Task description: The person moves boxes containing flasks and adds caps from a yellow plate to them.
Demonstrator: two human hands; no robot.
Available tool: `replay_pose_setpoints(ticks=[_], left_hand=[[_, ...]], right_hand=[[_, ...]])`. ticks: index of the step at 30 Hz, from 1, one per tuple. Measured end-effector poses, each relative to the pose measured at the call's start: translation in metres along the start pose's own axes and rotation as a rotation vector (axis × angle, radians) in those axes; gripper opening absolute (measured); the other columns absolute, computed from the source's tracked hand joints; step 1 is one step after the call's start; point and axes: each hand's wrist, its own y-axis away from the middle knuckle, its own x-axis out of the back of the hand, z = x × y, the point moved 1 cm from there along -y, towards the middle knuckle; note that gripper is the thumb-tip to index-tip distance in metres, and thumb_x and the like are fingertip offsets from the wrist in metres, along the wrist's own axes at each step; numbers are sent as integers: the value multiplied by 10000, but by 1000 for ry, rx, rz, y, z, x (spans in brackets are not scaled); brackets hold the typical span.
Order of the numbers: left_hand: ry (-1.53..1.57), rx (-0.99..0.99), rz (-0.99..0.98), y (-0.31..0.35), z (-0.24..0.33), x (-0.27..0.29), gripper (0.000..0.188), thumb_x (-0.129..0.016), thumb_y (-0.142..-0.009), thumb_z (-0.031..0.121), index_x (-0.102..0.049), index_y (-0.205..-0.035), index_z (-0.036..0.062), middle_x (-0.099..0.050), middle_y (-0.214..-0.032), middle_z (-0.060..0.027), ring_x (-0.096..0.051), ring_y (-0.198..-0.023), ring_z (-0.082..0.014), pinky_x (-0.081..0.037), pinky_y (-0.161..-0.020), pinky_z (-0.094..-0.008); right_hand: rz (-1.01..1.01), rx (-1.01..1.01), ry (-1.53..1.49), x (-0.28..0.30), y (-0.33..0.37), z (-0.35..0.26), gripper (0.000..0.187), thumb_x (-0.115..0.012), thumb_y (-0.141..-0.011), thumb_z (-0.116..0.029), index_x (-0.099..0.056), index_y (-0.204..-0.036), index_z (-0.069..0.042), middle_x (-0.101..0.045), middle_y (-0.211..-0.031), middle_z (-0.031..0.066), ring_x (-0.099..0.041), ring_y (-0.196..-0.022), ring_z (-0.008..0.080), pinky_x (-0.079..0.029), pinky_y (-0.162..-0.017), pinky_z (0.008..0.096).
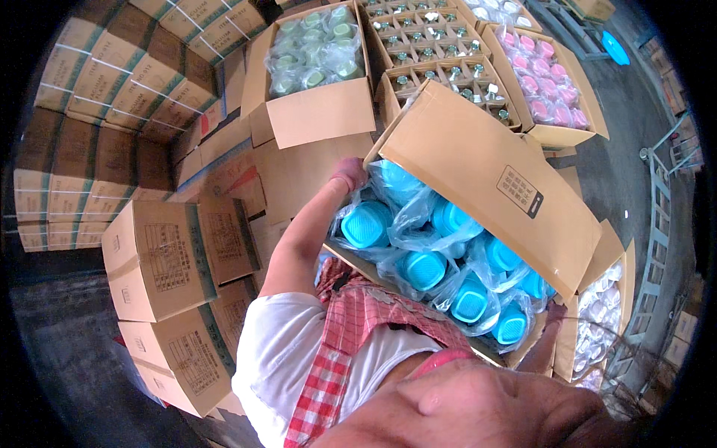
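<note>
Close in front of my body is a large open cardboard box point(497, 190), tilted, its big flap raised on the far side. Inside lie several blue lidded plastic containers point(423, 270), wrapped in clear plastic bags. At the box's far left corner, my left hand point(351, 173), in a pinkish glove, is closed on the edge; its fingers are partly hidden. My right hand point(551, 322) grips the opposite end at the lower right, mostly in shadow. Both arms are spread along the box.
Beyond stand an open carton of green bagged containers point(314, 45), divided cartons of glass bottles point(426, 37) and a carton of pink-lidded containers point(541, 75). Sealed cartons point(160, 261) are stacked at left. A carton of white wrapped items point(597, 321) and a metal frame point(650, 246) stand right.
</note>
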Motion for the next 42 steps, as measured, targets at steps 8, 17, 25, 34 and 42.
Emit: replay_pose_setpoints(ticks=[8, 17, 25, 34, 42], left_hand=[[91, -52, 9, -34, -62, 6, 365, -560, -603, 192, -569, -958, 105, -574, -918, -155, -536, -867, -327, -442, -735, -385], [147, -231, -176, -168, -250, 31, 332, -567, -607, 173, -575, -933, 110, -580, -930, -133, -540, -877, -311, -442, -753, -370], [-217, -179, 115, -224, -334, 118, 281, -478, -687, 143, -558, -937, 41, -545, -982, -194, -520, -933, -310, -417, -806, -377], [-519, -189, -66, -337, -268, 105, 263, -399, -761, 151, -541, -952, 39, -544, -1010, -170, -516, -963, -288, -412, -819, -365], [-342, -114, 119, -314, -342, 82, 579, -439, -725, 250, -298, -1247, 44, -375, -1225, -185, -409, -1097, -285, -346, -903, -345]], right_hand=[[-5, -84, 144, 5, 54, -30, 198, -492, -775, -201, -556, -888, -51, -576, -753, 72, -547, -684, 207, -452, -632, 265], [-74, -285, 31, -124, 252, -74, 308, -527, -728, -344, -576, -882, -82, -585, -756, 116, -562, -679, 261, -449, -590, 323], [-213, -358, -102, -223, 359, -264, 362, -553, -719, -380, -566, -959, -109, -593, -885, 146, -564, -836, 298, -442, -657, 357], [-382, -376, 196, -398, 364, -229, 234, -569, -696, -253, -615, -856, -88, -606, -855, 115, -583, -810, 237, -463, -685, 312], [-287, -547, -52, -440, 294, -295, 367, -543, -704, -372, -592, -898, -63, -596, -843, 170, -576, -810, 292, -455, -679, 375]])
